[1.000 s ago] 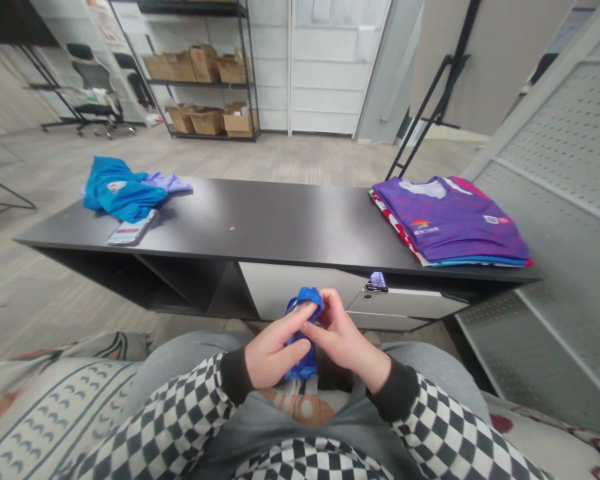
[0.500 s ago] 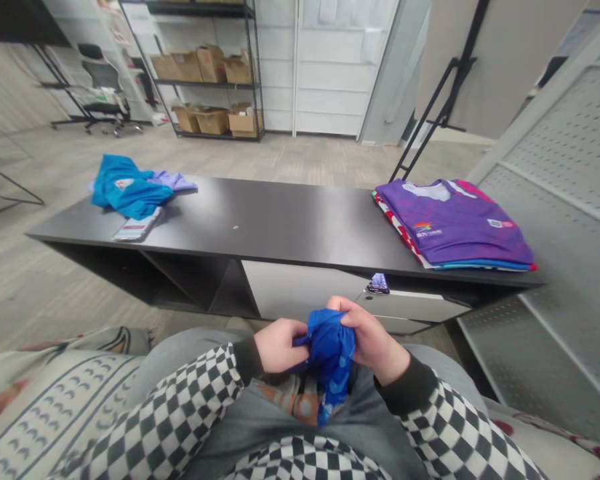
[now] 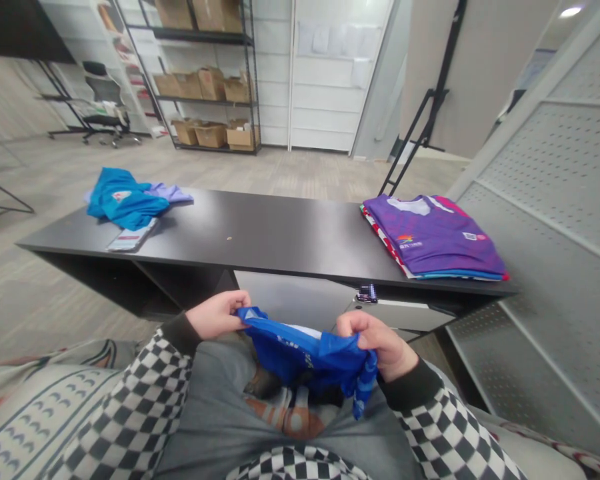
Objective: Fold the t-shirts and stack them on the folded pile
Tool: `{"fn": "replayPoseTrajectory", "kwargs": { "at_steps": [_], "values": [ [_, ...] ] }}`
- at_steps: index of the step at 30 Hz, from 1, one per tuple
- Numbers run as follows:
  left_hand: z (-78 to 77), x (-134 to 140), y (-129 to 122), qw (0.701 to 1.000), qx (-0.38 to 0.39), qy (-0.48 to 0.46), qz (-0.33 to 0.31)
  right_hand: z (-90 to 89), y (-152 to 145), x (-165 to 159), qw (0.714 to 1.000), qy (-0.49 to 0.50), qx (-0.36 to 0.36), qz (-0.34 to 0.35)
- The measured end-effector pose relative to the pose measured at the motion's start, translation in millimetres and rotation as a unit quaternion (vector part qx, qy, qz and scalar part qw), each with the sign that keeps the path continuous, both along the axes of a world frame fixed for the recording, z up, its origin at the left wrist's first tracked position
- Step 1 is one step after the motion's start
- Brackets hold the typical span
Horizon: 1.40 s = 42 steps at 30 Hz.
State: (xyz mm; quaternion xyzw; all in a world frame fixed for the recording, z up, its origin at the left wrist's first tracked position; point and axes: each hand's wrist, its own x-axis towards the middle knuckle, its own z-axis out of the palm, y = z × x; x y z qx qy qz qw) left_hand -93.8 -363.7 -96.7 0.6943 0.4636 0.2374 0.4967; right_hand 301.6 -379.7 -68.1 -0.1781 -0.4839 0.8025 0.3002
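A blue jersey (image 3: 305,353) hangs stretched between my two hands, above my lap and in front of the cabinet. My left hand (image 3: 217,315) pinches its upper left corner. With fingers closed, my right hand (image 3: 377,340) grips the upper right part, and a loose patterned end dangles below it. White lettering shows faintly among the folds of the cloth.
The dark cabinet top (image 3: 260,230) spans the view. A stack of folded shirts, purple one (image 3: 430,233) uppermost, lies at right. A crumpled teal shirt (image 3: 125,200) lies at left with lilac cloth (image 3: 177,194). A phone (image 3: 366,293) sits below the cabinet's front edge.
My left hand has moved left, and the bunched blue jersey is now spread wide between both hands. My right hand has shifted slightly right and down. The view has tilted up a little.
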Motion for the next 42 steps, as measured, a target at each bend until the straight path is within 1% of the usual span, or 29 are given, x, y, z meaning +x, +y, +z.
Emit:
{"fn": "replayPoseTrajectory", "kwargs": {
  "at_steps": [1, 2, 3, 4, 5, 7, 9, 10, 12, 14, 16, 18, 19, 20, 21, 22, 23, 25, 26, 27, 29, 31, 32, 34, 36, 37, 39, 41, 42],
  "values": [
    [2.8, -7.4, -1.1, 0.998, -0.057, -0.016, -0.008, 3.8, 1.5, 2.6, 1.000, -0.019, 0.011, 0.001],
    [5.5, -13.5, -2.8, 0.995, -0.097, -0.028, -0.006, 7.6, 3.6, 5.0, 0.999, -0.042, 0.026, 0.003],
    [8.3, -18.6, -4.5, 0.993, -0.117, -0.034, 0.003, 11.1, 6.2, 7.2, 0.997, -0.068, 0.046, 0.001],
    [11.3, -23.3, -6.2, 0.992, -0.117, -0.034, 0.020, 13.9, 9.2, 9.4, 0.993, -0.095, 0.070, -0.011],
    [14.3, -27.9, -7.4, 0.993, -0.107, -0.032, 0.040, 16.0, 12.7, 11.3, 0.988, -0.120, 0.094, -0.037],
    [19.9, -37.2, -8.8, 0.993, -0.083, -0.026, 0.076, 17.6, 19.9, 14.9, 0.970, -0.160, 0.135, -0.123],
    [23.8, -45.9, -8.8, 0.992, -0.052, -0.025, 0.109, 16.4, 26.5, 17.2, 0.941, -0.190, 0.173, -0.219],
    [24.9, -49.1, -8.7, 0.991, -0.033, -0.025, 0.128, 15.2, 29.1, 17.7, 0.924, -0.205, 0.194, -0.258],
    [26.4, -51.1, -8.4, 0.985, 0.020, -0.021, 0.167, 12.6, 32.7, 16.4, 0.886, -0.239, 0.242, -0.316],
    [28.6, -47.0, -8.7, 0.971, 0.104, 0.006, 0.214, 11.2, 34.3, 12.9, 0.844, -0.277, 0.289, -0.357],
    [32.9, -39.4, -10.2, 0.940, 0.211, 0.060, 0.261, 12.9, 34.2, 9.3, 0.793, -0.330, 0.335, -0.387],
    [39.5, -34.0, -13.9, 0.897, 0.312, 0.121, 0.290, 18.9, 32.6, 9.0, 0.738, -0.382, 0.378, -0.409],
    [43.3, -33.8, -16.8, 0.876, 0.350, 0.148, 0.297, 23.4, 31.0, 10.8, 0.715, -0.402, 0.395, -0.413],
    [47.1, -35.9, -20.5, 0.857, 0.381, 0.171, 0.302, 28.7, 28.7, 14.0, 0.700, -0.417, 0.408, -0.412],
    [50.8, -40.4, -24.8, 0.840, 0.405, 0.190, 0.307, 34.4, 25.5, 18.3, 0.696, -0.426, 0.419, -0.398],
    [54.0, -46.9, -29.8, 0.825, 0.424, 0.208, 0.311, 40.2, 21.5, 23.3, 0.703, -0.430, 0.430, -0.370],
    [56.6, -54.9, -35.1, 0.813, 0.438, 0.222, 0.313, 45.4, 16.8, 28.5, 0.718, -0.429, 0.440, -0.327],
    [59.6, -71.5, -45.8, 0.799, 0.461, 0.234, 0.308, 53.1, 6.0, 37.7, 0.753, -0.413, 0.457, -0.231],
    [60.0, -78.4, -50.5, 0.795, 0.471, 0.234, 0.302, 55.2, 0.6, 41.0, 0.766, -0.402, 0.461, -0.195],
    [59.9, -83.4, -54.3, 0.793, 0.478, 0.234, 0.297, 56.1, -4.2, 43.3, 0.776, -0.393, 0.462, -0.175],
    [59.8, -86.8, -58.6, 0.794, 0.469, 0.255, 0.290, 55.7, -10.6, 46.1, 0.783, -0.385, 0.454, -0.181],
    [63.2, -84.2, -57.6, 0.807, 0.432, 0.303, 0.265, 55.4, -10.8, 48.8, 0.778, -0.388, 0.444, -0.214],
    [67.6, -82.6, -54.9, 0.813, 0.414, 0.330, 0.244, 56.6, -8.1, 50.8, 0.773, -0.393, 0.443, -0.228],
    [84.2, -82.4, -44.1, 0.813, 0.402, 0.374, 0.195, 63.9, 3.9, 55.2, 0.755, -0.414, 0.446, -0.244],
    [111.9, -88.3, -23.6, 0.791, 0.419, 0.413, 0.169, 79.8, 26.8, 57.1, 0.723, -0.447, 0.465, -0.248],
    [129.4, -92.7, -8.5, 0.772, 0.432, 0.435, 0.169, 91.0, 43.2, 55.4, 0.699, -0.466, 0.480, -0.252],
    [168.4, -101.0, 33.2, 0.725, 0.449, 0.489, 0.184, 118.9, 86.5, 44.4, 0.632, -0.504, 0.522, -0.271],
    [206.7, -103.3, 87.5, 0.678, 0.457, 0.537, 0.208, 150.3, 141.5, 23.0, 0.558, -0.542, 0.557, -0.290],
    [223.0, -101.0, 116.9, 0.662, 0.455, 0.555, 0.214, 165.4, 171.2, 9.5, 0.532, -0.558, 0.562, -0.299]
  ]
}}
